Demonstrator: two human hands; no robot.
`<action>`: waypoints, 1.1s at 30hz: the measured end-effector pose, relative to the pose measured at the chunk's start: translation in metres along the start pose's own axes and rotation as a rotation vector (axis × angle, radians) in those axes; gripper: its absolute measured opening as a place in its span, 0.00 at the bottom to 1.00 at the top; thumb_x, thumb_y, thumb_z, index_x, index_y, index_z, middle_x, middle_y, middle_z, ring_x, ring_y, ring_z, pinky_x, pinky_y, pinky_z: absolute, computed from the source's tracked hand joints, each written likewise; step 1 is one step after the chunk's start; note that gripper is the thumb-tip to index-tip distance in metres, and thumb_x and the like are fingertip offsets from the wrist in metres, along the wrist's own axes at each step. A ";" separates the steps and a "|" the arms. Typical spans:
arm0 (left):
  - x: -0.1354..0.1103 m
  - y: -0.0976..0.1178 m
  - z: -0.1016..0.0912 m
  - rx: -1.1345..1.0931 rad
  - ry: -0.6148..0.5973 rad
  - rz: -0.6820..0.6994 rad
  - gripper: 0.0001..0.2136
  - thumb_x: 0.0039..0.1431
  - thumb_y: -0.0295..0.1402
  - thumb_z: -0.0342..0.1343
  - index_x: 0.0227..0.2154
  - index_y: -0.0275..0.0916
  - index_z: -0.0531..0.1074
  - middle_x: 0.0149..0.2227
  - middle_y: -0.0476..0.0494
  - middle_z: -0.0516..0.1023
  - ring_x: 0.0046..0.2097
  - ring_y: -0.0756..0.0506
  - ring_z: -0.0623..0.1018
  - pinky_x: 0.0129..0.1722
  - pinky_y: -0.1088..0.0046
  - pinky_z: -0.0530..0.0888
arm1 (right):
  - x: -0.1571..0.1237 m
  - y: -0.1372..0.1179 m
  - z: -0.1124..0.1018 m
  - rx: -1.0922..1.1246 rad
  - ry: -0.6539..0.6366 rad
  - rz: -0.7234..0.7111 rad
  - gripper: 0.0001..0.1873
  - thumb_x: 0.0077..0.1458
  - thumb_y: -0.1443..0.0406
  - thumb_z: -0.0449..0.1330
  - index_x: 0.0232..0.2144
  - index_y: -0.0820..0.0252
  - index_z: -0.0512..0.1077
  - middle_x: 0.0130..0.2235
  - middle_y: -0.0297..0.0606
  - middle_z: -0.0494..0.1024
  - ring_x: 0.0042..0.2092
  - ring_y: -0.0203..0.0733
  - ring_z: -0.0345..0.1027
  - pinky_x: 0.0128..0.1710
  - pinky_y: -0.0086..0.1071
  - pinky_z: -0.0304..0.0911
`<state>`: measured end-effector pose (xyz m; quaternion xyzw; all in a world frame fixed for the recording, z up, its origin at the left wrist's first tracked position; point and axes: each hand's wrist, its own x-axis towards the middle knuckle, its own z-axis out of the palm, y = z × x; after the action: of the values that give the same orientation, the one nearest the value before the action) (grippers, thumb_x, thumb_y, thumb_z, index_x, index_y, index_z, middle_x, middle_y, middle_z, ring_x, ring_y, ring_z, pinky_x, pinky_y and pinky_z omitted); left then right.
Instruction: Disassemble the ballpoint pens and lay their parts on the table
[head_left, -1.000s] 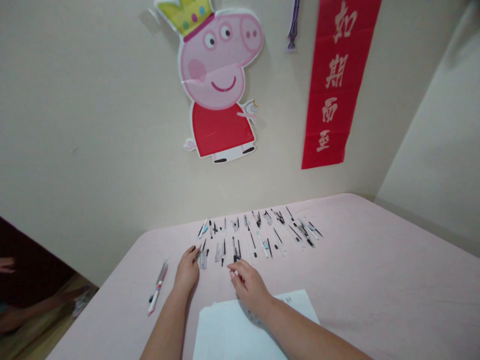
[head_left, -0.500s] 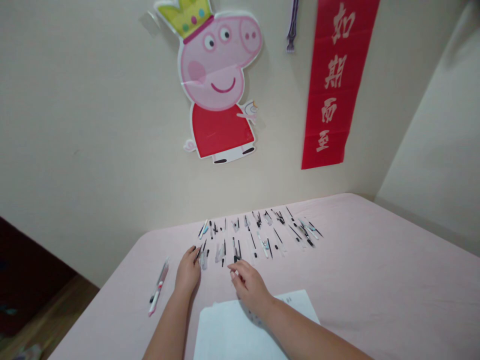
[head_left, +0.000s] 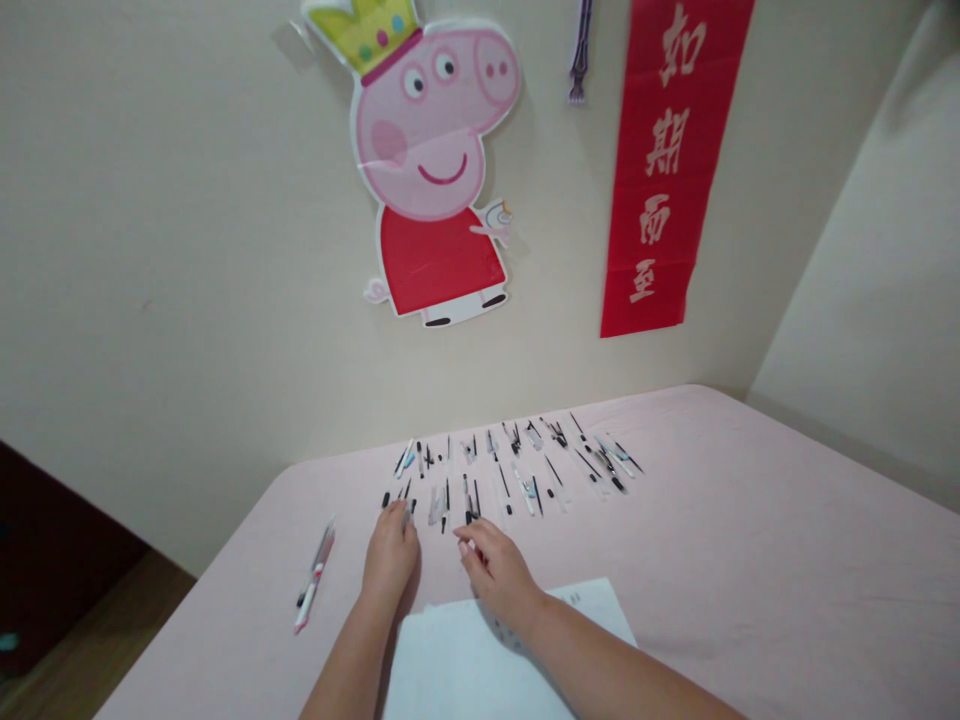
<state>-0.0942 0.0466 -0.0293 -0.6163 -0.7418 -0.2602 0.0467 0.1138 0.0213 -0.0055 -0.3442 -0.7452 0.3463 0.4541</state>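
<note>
Here, two bare hands rest on a pink counter that stands against a pale wall. The left hand lies palm down, and its fingers reach the near left end of many small pen parts. The parts lie in two neat rows, side by side, probably so each one is easy to see and pick. The fingers look bent down onto a little clear piece, but I cannot tell if they grip it or just touch it. The right hand lies just beside the left one, a bit nearer. Its fingers curl in loosely, with the tips close to the near row, and I cannot tell if they hold anything. A white sheet of paper lies under the right wrist, near the person. A whole pen with a red band lies alone, well apart to the left, maybe kept away from the loose bits. On the far wall hang a pink pig cutout with a crown and a red banner with gold writing.
</note>
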 end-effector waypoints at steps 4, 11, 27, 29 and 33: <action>0.004 -0.002 0.009 0.038 -0.007 0.035 0.18 0.56 0.27 0.45 0.47 0.27 0.69 0.51 0.30 0.71 0.55 0.39 0.70 0.57 0.62 0.65 | 0.000 0.001 0.000 0.015 0.004 -0.009 0.14 0.58 0.68 0.51 0.44 0.59 0.72 0.38 0.38 0.73 0.38 0.38 0.67 0.40 0.33 0.63; 0.010 -0.003 0.021 0.052 0.027 0.041 0.17 0.55 0.23 0.44 0.46 0.27 0.70 0.52 0.29 0.70 0.56 0.41 0.69 0.57 0.63 0.64 | 0.001 0.001 0.000 0.001 0.012 -0.020 0.13 0.58 0.69 0.51 0.42 0.59 0.72 0.37 0.38 0.73 0.36 0.37 0.66 0.39 0.32 0.63; 0.008 0.011 0.027 0.094 0.019 0.023 0.21 0.50 0.16 0.42 0.46 0.28 0.71 0.52 0.31 0.71 0.56 0.42 0.69 0.58 0.63 0.63 | 0.000 -0.002 0.000 -0.011 0.001 -0.001 0.13 0.57 0.69 0.51 0.43 0.59 0.72 0.39 0.39 0.74 0.39 0.38 0.68 0.41 0.32 0.64; 0.008 0.012 0.027 0.098 0.012 0.024 0.21 0.50 0.16 0.42 0.46 0.27 0.71 0.52 0.30 0.71 0.56 0.42 0.69 0.58 0.63 0.64 | 0.000 -0.001 0.001 -0.016 0.001 -0.005 0.13 0.57 0.69 0.51 0.43 0.59 0.72 0.39 0.39 0.74 0.39 0.38 0.68 0.41 0.32 0.64; 0.009 0.012 0.026 0.101 -0.001 0.032 0.21 0.51 0.17 0.42 0.46 0.27 0.71 0.52 0.31 0.72 0.56 0.42 0.70 0.58 0.64 0.64 | 0.006 0.006 -0.005 -0.092 0.053 -0.002 0.14 0.58 0.69 0.50 0.43 0.58 0.72 0.39 0.38 0.74 0.39 0.38 0.68 0.41 0.31 0.64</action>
<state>-0.0784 0.0669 -0.0441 -0.6251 -0.7440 -0.2216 0.0816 0.1175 0.0303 -0.0066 -0.3731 -0.7484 0.3022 0.4576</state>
